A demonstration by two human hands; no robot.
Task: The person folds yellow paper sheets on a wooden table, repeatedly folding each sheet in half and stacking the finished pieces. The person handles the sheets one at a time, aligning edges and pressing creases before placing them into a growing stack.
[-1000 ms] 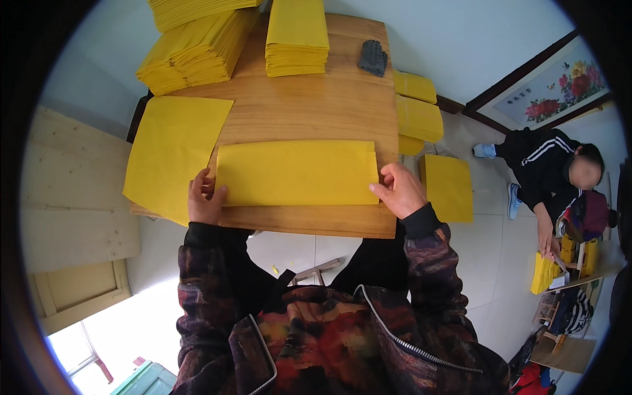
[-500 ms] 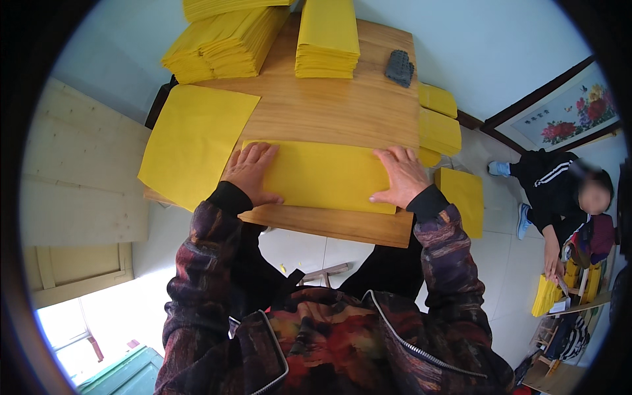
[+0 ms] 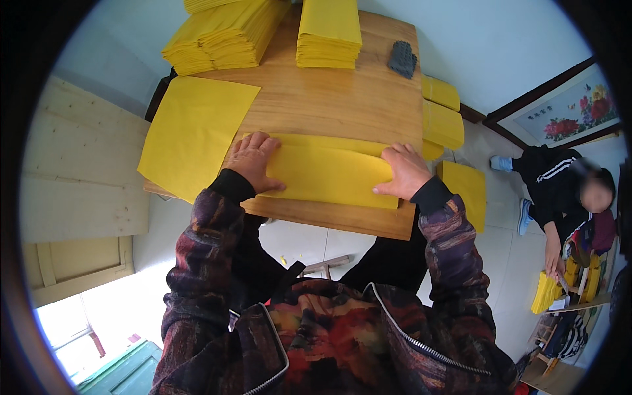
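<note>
A folded yellow sheet [image 3: 329, 181], paper-like, lies crosswise at the near edge of the wooden table. Its upper layer bows up a little along the far side, showing a strip of the layer beneath. At its left end my left hand [image 3: 250, 161] grips it, fingers curled over the far side and thumb lying toward the near side. The right end is gripped the same way by my right hand [image 3: 405, 172]. To the left of my left hand, a larger unfolded yellow sheet [image 3: 197, 135] lies flat and overhangs the table's left edge.
Thick stacks of folded yellow sheets [image 3: 220, 39] and a narrower stack [image 3: 329, 33] stand at the back. A dark grey textured object [image 3: 402, 59] lies back right. More yellow bundles [image 3: 442, 125] sit beyond the right edge. A person [image 3: 553, 191] at far right handles yellow sheets [image 3: 546, 289].
The folded sheet's upper layer has bowed and drawn slightly toward me, baring a strip behind it. My hands have shifted slightly, fingers more curled. The view has tilted a little.
</note>
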